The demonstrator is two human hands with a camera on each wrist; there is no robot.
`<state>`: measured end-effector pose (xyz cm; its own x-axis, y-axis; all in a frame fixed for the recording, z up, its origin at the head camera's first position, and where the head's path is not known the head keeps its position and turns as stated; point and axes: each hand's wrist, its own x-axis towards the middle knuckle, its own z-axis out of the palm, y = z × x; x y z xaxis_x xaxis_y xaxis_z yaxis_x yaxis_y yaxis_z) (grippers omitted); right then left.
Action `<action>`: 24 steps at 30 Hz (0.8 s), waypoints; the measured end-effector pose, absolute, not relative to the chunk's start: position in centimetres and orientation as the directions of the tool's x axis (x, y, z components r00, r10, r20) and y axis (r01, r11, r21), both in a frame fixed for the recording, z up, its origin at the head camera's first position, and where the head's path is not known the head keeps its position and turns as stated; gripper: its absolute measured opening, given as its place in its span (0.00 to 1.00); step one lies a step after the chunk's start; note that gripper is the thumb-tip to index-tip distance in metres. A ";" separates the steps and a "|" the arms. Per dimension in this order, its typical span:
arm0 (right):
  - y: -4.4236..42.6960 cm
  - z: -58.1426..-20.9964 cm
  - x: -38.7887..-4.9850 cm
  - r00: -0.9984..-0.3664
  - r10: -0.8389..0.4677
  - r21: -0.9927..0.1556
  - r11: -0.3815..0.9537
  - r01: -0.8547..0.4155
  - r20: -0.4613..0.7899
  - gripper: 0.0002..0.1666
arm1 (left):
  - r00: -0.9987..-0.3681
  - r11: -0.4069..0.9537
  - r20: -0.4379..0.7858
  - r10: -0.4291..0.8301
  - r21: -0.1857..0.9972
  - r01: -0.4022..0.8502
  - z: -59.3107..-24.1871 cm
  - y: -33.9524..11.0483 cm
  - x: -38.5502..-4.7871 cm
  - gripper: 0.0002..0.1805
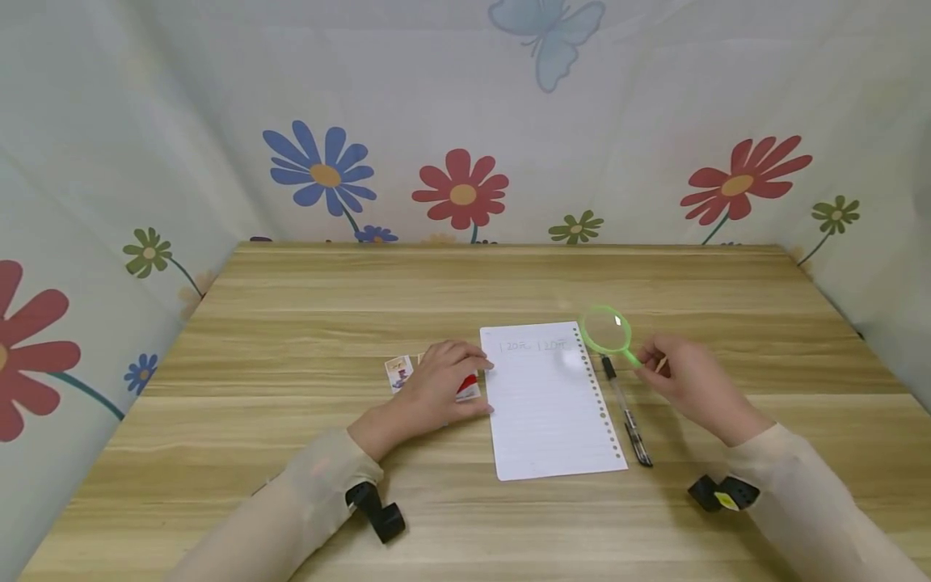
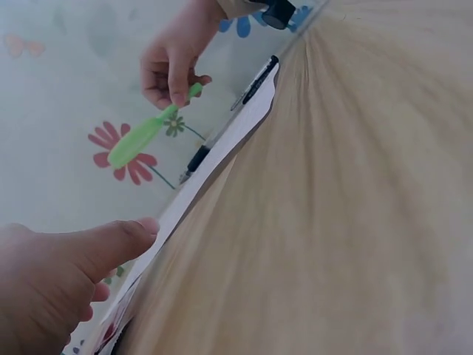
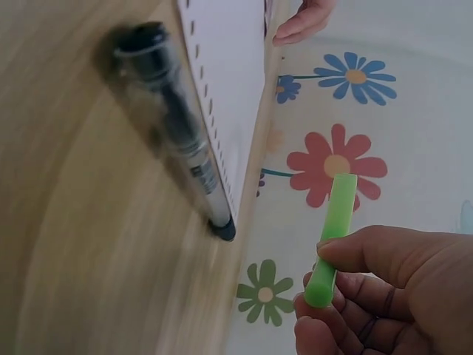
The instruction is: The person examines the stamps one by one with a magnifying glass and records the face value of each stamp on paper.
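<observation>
In the head view my right hand (image 1: 687, 380) pinches the handle of a green magnifying glass (image 1: 629, 351), whose lens is raised near the top right corner of a lined sheet of paper (image 1: 553, 420). The right wrist view shows the thumb and fingers around the green handle (image 3: 338, 214). Faint handwriting runs along the sheet's top. My left hand (image 1: 436, 384) lies at the sheet's left edge, fingers relaxed, over small picture cards (image 1: 398, 372) that it partly covers. Right of the paper lies a capped black pen (image 1: 627, 412).
The wooden table (image 1: 291, 315) extends around the paper on all sides. Behind it and at both sides hangs a white curtain (image 1: 618, 105) printed with flowers. A black wrist camera (image 1: 377, 511) sits on the left sleeve, another (image 1: 723, 491) on the right.
</observation>
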<state>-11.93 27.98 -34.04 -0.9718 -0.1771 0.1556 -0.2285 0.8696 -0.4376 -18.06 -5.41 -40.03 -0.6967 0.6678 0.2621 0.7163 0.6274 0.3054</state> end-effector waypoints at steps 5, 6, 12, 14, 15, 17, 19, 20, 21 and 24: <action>28.7 -34.6 -11.7 -0.970 -0.180 -0.419 0.878 -0.232 0.161 0.03 | -0.685 0.617 0.270 0.677 0.300 0.728 -40.3 -5.4 -18.2 0.28; 28.9 -34.7 -11.7 -0.971 -0.177 -0.412 0.882 -0.228 0.158 0.03 | -0.683 0.616 0.269 0.679 0.298 0.729 -40.4 -5.4 -18.3 0.28; 29.7 -35.1 -11.4 -0.980 -0.159 -0.394 0.898 -0.195 0.123 0.03 | -0.683 0.618 0.259 0.683 0.293 0.729 -40.5 -5.4 -18.4 0.27; 29.9 -35.3 -11.4 -0.981 -0.156 -0.400 0.897 -0.188 0.112 0.03 | -0.684 0.619 0.258 0.683 0.294 0.729 -40.6 -5.4 -18.4 0.27; 30.1 -35.3 -11.4 -0.983 -0.152 -0.405 0.896 -0.182 0.105 0.03 | -0.684 0.619 0.258 0.682 0.294 0.729 -40.6 -5.5 -18.4 0.27; 30.3 -35.5 -11.3 -0.984 -0.148 -0.407 0.897 -0.174 0.096 0.03 | -0.684 0.618 0.258 0.682 0.298 0.728 -40.6 -5.4 -18.3 0.27; 30.6 -35.6 -11.2 -0.985 -0.145 -0.402 0.900 -0.170 0.092 0.03 | -0.687 0.619 0.256 0.681 0.302 0.725 -40.5 -5.4 -18.3 0.27; 30.8 -35.7 -11.2 -0.985 -0.147 -0.395 0.903 -0.172 0.093 0.03 | -0.688 0.620 0.254 0.680 0.302 0.724 -40.5 -5.4 -18.3 0.27; 30.9 -35.8 -11.2 -0.985 -0.147 -0.391 0.905 -0.171 0.090 0.03 | -0.688 0.620 0.254 0.679 0.303 0.724 -40.5 -5.4 -18.3 0.27; 31.3 -36.0 -11.2 -0.986 -0.147 -0.375 0.912 -0.166 0.079 0.03 | -0.686 0.616 0.262 0.678 0.307 0.726 -40.6 -5.4 -18.3 0.27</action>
